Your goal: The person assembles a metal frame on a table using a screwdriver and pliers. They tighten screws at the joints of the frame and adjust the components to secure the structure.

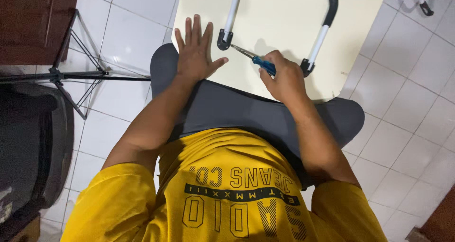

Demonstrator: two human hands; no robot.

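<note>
While the left hand (pixel 196 52) lies flat with its fingers spread wide on the cream board (pixel 284 19), pressing near the board's edge at about nine o'clock of the nearer bracket, the right hand (pixel 283 78) is curled tight round the blue handle of a screwdriver (pixel 253 58). The screwdriver's thin metal shaft runs from the fist toward ten o'clock, and its tip meets the black bracket foot (pixel 224 38) at the end of the folding leg (pixel 284 14). That leg is a U-shaped tube, white along its straight runs and black at the bend, lying flat on the board; its second black foot (pixel 307 66) sits just at two o'clock of the right hand's knuckles. The board rests across the person's lap, over grey trousers (pixel 227 109), with a yellow shirt (pixel 227 194) filling the lower middle of the view.

At nine o'clock of the left hand, well apart from it, a black tripod (pixel 71 74) stands on the white tiled floor (pixel 407 100). A dark chair (pixel 33 142) sits at the far left at about eight o'clock. Another white tube with a black end cap (pixel 423 5) lies on the tiles at one o'clock of the board.
</note>
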